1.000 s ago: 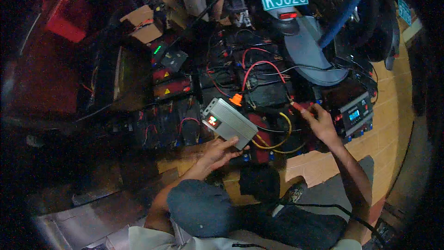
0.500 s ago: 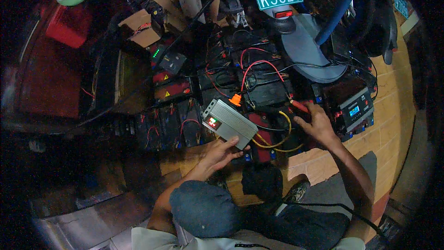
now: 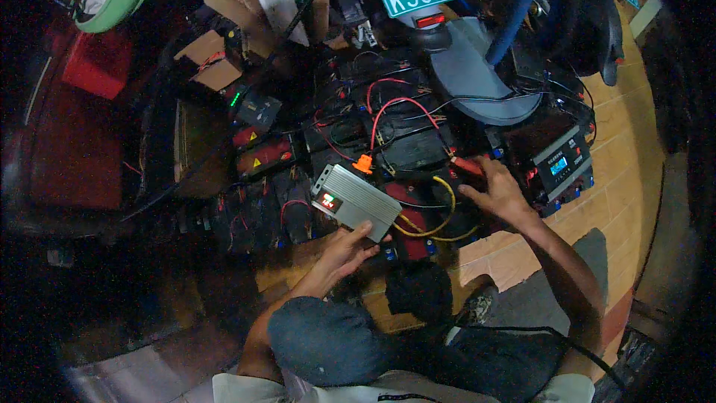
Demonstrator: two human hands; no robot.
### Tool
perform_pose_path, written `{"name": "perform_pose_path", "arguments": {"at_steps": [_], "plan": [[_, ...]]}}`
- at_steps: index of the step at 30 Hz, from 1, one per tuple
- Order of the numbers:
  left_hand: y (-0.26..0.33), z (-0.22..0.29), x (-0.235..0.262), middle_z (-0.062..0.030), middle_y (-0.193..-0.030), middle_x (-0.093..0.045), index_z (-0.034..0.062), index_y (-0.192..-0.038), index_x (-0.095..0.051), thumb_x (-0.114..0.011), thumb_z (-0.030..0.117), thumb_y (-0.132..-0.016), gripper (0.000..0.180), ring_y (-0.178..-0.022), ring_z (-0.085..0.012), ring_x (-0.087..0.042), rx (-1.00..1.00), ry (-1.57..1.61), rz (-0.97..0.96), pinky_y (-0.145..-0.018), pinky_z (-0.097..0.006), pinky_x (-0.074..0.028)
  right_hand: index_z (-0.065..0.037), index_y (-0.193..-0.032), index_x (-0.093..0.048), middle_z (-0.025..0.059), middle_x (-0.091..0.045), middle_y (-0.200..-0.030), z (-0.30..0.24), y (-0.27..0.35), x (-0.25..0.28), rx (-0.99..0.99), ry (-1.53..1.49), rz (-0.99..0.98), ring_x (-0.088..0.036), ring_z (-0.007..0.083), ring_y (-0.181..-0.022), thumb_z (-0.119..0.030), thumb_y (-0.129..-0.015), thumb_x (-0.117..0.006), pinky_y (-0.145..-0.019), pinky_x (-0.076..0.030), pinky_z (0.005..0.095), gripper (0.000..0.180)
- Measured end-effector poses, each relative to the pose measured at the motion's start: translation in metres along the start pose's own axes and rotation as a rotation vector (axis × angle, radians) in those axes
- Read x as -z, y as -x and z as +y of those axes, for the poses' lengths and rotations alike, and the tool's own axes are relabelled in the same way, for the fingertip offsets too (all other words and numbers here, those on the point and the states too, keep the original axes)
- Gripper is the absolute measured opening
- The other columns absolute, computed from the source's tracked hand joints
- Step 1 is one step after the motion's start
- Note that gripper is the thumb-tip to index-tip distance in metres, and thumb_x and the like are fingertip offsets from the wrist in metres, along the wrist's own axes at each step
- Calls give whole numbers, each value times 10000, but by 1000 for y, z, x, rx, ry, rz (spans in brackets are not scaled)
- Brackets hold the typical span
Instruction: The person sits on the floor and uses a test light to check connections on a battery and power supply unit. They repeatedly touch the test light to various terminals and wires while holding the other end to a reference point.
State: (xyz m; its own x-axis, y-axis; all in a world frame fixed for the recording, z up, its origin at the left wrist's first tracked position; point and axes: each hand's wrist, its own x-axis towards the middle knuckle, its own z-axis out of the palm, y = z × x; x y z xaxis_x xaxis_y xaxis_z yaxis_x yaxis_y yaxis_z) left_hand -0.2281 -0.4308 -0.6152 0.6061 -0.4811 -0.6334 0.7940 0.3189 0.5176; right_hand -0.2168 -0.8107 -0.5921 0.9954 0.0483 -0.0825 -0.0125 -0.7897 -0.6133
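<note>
My left hand [image 3: 343, 256] is closed on the lower end of a silver ribbed metal box [image 3: 365, 200] with a small lit display [image 3: 328, 201]. An orange plug connector [image 3: 363, 164] sits at the far edge of this box, with a red wire [image 3: 405, 101] arching from it to the right. Yellow cables [image 3: 451, 201] loop out of the box's right end. My right hand [image 3: 501, 195] is closed around a red-handled clip [image 3: 468, 166], whose tip points at the dark batteries [image 3: 418, 148]; whether it touches a terminal I cannot tell.
A charger-like box with a blue screen [image 3: 561, 164] stands at the right on batteries. Beyond are a scooter's grey rear fender [image 3: 485, 78], an open cardboard box [image 3: 209, 60] and a black device with green lights [image 3: 256, 108]. A black cloth-like thing [image 3: 418, 289] lies near my feet.
The whole view has shifted, so most things sit a little farther left in the picture. Both hands keep their holds on the metal box and the red clip.
</note>
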Motion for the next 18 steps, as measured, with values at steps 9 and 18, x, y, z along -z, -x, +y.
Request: {"name": "perform_pose_path", "arguments": {"at_steps": [9,18], "plan": [[28,13,-30,-123,-1322,-663,41,-1401,-535,-684,220,-1016,451,-1126,-336,-696,-173,-363,90,-787,-368,-524,2,-1372,-538,288,-618,-1276,6,-1,-9,-53,79,-18,-590,445,-1219,-464,-851,-795,-1033,-496,504,745],[1,7,-4,-108,-1228,-685,57,-1368,-543,-712,248,-991,455,-1071,-312,-706,9,-91,90,-764,-378,-542,-31,-1389,-517,283,-605,-1246,-5,3,-6,-121,125,-26,-584,481,-1195,-476,-846,-784,-1018,-501,534,751]]}}
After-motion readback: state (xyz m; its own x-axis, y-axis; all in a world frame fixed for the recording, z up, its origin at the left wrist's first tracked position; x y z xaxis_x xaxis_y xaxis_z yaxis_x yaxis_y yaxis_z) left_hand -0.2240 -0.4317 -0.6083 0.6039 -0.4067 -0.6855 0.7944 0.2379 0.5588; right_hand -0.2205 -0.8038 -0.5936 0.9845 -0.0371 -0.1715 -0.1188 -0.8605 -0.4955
